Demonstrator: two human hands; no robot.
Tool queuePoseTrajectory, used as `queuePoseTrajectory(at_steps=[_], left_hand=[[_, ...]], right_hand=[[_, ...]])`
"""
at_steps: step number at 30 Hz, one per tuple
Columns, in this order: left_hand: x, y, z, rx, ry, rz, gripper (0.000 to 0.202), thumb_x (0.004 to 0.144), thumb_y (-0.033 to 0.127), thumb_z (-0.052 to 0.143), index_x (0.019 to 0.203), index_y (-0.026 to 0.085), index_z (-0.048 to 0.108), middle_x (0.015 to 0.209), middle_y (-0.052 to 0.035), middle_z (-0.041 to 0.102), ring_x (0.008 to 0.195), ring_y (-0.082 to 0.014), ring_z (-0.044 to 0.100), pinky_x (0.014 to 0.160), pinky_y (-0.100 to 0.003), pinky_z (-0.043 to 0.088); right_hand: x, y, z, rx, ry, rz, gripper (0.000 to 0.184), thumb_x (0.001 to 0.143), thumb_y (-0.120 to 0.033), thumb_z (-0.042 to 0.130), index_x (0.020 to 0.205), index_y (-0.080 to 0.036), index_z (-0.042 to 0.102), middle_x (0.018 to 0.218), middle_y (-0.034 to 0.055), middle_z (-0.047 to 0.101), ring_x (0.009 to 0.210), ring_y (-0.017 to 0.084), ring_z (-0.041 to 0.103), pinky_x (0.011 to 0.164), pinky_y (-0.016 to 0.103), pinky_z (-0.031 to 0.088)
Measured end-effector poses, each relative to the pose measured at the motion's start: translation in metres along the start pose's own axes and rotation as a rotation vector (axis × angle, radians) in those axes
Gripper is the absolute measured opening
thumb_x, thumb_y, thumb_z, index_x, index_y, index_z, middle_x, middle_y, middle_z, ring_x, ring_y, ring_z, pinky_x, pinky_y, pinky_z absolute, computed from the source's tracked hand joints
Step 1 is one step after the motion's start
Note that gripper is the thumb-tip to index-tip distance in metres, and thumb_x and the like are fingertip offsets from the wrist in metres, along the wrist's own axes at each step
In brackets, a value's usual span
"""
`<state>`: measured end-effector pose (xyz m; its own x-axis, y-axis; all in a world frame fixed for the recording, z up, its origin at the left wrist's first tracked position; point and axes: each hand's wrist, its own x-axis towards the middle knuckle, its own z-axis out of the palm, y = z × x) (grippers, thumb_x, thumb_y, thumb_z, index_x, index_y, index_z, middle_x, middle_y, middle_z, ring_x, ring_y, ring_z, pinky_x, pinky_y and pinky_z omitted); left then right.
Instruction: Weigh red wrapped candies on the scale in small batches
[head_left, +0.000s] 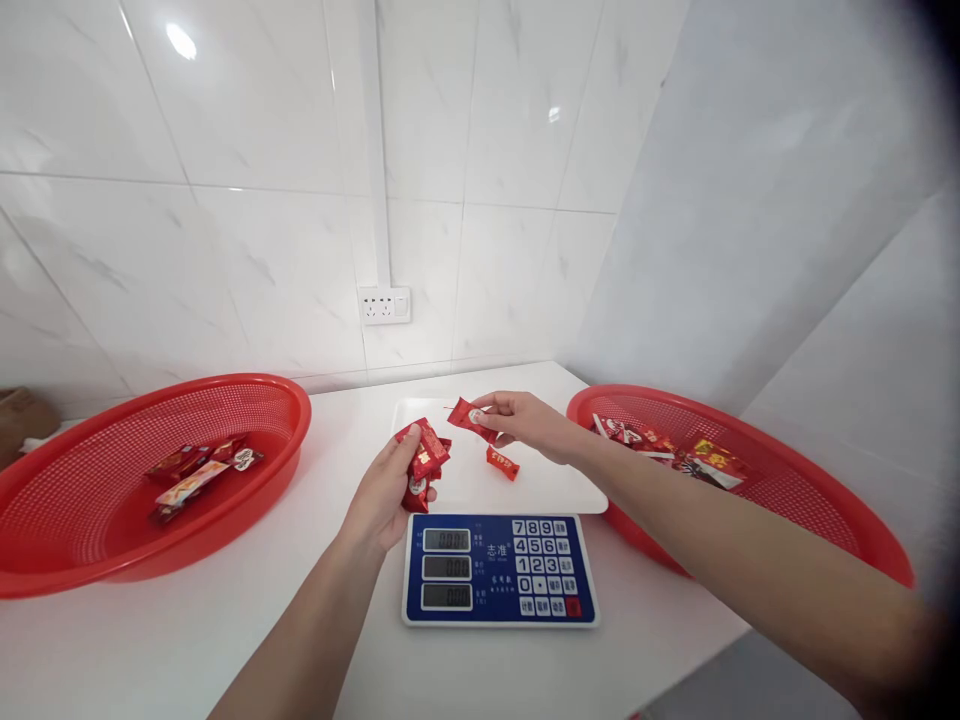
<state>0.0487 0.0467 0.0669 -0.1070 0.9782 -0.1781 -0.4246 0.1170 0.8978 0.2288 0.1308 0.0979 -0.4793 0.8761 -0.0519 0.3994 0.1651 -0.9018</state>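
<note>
My left hand (386, 490) is closed around several small red packets (426, 450), thumb on top, over the left part of the scale's white pan (547, 480). Between the thumb and fingers of my right hand (517, 418) is a red snack packet (469, 418) with a pale round mark, held above the pan. A smaller red wrapped piece (502, 463) lies on the pan just below my right hand. The scale's blue panel (501, 570) faces me, with number keys and three grey displays whose digits are faint.
On the left stands a red mesh basket (289, 425) with several packets (199, 475) in it. Another red basket (840, 510) at the right, partly behind my right forearm, holds more packets (712, 462). A tiled wall with a socket (385, 305) closes off the white table's back.
</note>
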Motion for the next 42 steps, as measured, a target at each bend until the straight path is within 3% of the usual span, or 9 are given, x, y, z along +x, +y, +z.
queuePoseTrajectory(at_steps=[4, 9, 13, 19, 24, 27, 30, 35, 42], left_hand=[[0.0, 0.001, -0.001, 0.003, 0.001, 0.014, 0.036, 0.072, 0.049, 0.064, 0.089, 0.018, 0.057, 0.076, -0.0015, 0.06, 0.056, -0.0089, 0.052, 0.041, -0.019, 0.044], [-0.007, -0.002, 0.004, 0.063, -0.089, 0.04, 0.038, 0.072, 0.05, 0.063, 0.094, 0.019, 0.06, 0.078, -0.0015, 0.062, 0.061, -0.0097, 0.055, 0.048, -0.02, 0.048], [-0.006, 0.0, 0.002, 0.054, -0.016, 0.056, 0.038, 0.071, 0.049, 0.064, 0.095, 0.021, 0.059, 0.073, 0.0016, 0.06, 0.053, -0.0073, 0.052, 0.045, -0.019, 0.046], [-0.006, 0.009, -0.003, -0.017, 0.078, 0.021, 0.026, 0.074, 0.032, 0.06, 0.097, 0.019, 0.06, 0.07, 0.0023, 0.058, 0.052, -0.0079, 0.053, 0.046, -0.019, 0.042], [-0.018, 0.007, 0.006, 0.095, -0.134, 0.043, 0.062, 0.07, 0.026, 0.069, 0.126, 0.028, 0.043, 0.085, 0.0007, 0.061, 0.075, -0.0108, 0.059, 0.065, -0.021, 0.046], [-0.022, 0.005, 0.011, 0.152, -0.128, 0.073, 0.077, 0.07, 0.028, 0.07, 0.135, 0.027, 0.029, 0.087, -0.0007, 0.061, 0.083, -0.0132, 0.06, 0.074, -0.024, 0.046], [-0.02, 0.005, 0.01, 0.256, -0.09, 0.091, 0.071, 0.073, 0.036, 0.066, 0.134, 0.028, 0.031, 0.091, -0.0017, 0.058, 0.075, -0.0123, 0.058, 0.066, -0.024, 0.046], [-0.012, 0.01, -0.004, 0.212, 0.008, 0.127, 0.054, 0.071, 0.021, 0.059, 0.122, 0.032, 0.044, 0.105, -0.0011, 0.051, 0.062, -0.0071, 0.054, 0.061, -0.024, 0.046], [-0.014, 0.018, -0.01, 0.134, -0.058, 0.173, 0.086, 0.066, 0.019, 0.069, 0.138, 0.033, 0.024, 0.088, 0.002, 0.056, 0.087, -0.0129, 0.059, 0.081, -0.028, 0.045]], right_hand=[[-0.003, 0.004, 0.0, -0.18, 0.129, -0.027, 0.023, 0.08, -0.029, 0.061, 0.1, -0.02, 0.065, 0.111, 0.0074, 0.064, 0.104, 0.02, 0.056, 0.095, 0.038, 0.042], [-0.016, -0.012, 0.025, 0.094, -0.129, -0.045, 0.022, 0.081, -0.03, 0.059, 0.1, -0.019, 0.062, 0.086, 0.0043, 0.067, 0.072, 0.012, 0.061, 0.072, 0.029, 0.051], [-0.009, -0.01, 0.022, 0.063, -0.049, -0.023, 0.013, 0.08, -0.02, 0.057, 0.092, -0.017, 0.061, 0.075, 0.0024, 0.066, 0.064, 0.011, 0.06, 0.068, 0.028, 0.052], [-0.004, -0.002, 0.007, -0.264, 0.14, -0.083, 0.016, 0.079, -0.026, 0.06, 0.092, -0.022, 0.067, 0.107, 0.0056, 0.066, 0.1, 0.021, 0.059, 0.09, 0.038, 0.045], [-0.015, -0.02, 0.021, 0.042, -0.127, -0.078, 0.03, 0.082, -0.036, 0.057, 0.108, -0.021, 0.061, 0.09, 0.0047, 0.067, 0.069, 0.013, 0.062, 0.068, 0.03, 0.052], [-0.017, -0.021, 0.024, 0.109, -0.177, -0.076, 0.024, 0.076, -0.026, 0.064, 0.099, -0.021, 0.063, 0.083, 0.0018, 0.064, 0.065, 0.01, 0.059, 0.064, 0.026, 0.051], [-0.014, -0.016, 0.017, 0.198, -0.179, -0.061, 0.02, 0.074, -0.017, 0.064, 0.093, -0.019, 0.063, 0.081, 0.0004, 0.063, 0.066, 0.009, 0.058, 0.065, 0.025, 0.05], [-0.003, 0.0, -0.015, 0.193, 0.054, -0.026, 0.018, 0.074, -0.011, 0.061, 0.09, -0.018, 0.062, 0.077, -0.0002, 0.061, 0.067, 0.009, 0.057, 0.07, 0.026, 0.05], [0.005, 0.03, -0.036, -0.214, 0.353, 0.081, 0.018, 0.077, -0.011, 0.057, 0.094, -0.017, 0.061, 0.101, 0.0088, 0.064, 0.097, 0.019, 0.058, 0.091, 0.04, 0.045]])
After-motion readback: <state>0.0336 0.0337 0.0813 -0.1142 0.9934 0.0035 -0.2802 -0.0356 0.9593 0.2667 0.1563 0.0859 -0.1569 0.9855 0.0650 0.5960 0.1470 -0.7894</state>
